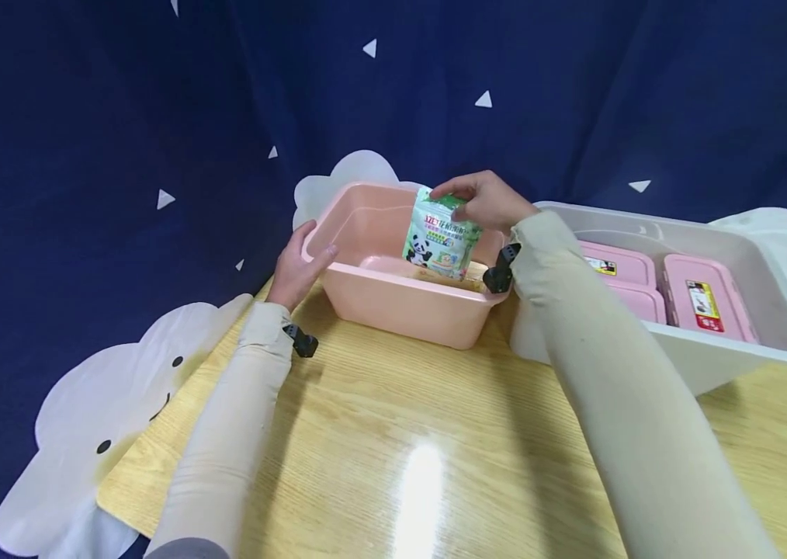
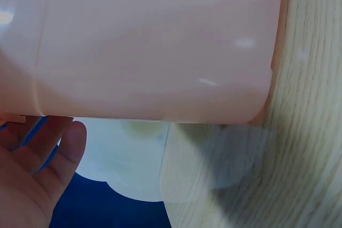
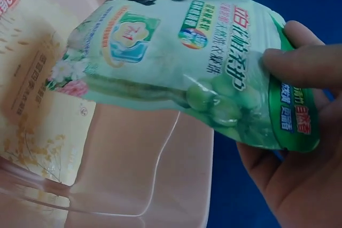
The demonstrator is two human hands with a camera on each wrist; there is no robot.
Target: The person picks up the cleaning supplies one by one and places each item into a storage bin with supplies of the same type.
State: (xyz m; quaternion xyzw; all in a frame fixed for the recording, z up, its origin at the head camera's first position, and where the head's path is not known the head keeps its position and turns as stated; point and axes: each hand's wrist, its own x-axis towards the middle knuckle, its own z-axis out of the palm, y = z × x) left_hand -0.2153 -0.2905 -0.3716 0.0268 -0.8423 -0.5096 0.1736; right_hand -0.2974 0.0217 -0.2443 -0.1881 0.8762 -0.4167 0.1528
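Observation:
A pink plastic bin (image 1: 400, 307) stands on the wooden table. My left hand (image 1: 297, 264) holds its near left corner, thumb over the rim and fingers against the outer side wall. Above the bin's right part, my right hand (image 1: 487, 200) pinches the top edge of a green and white pouch (image 1: 438, 233) between thumb and fingers. The pouch carries a printed panda and Chinese lettering; in the right wrist view it hangs tilted over the opening. Inside the bin, a beige and yellow packet (image 3: 43, 94) lies by the wall, largely hidden in the head view.
To the right stands a light grey bin (image 1: 715, 353) with pink lidded boxes (image 1: 704, 299) in it. My right forearm crosses its near left corner. Behind hangs a dark blue curtain (image 1: 435, 93) with white cloud shapes. The table's (image 1: 365, 450) left edge runs beside my left forearm.

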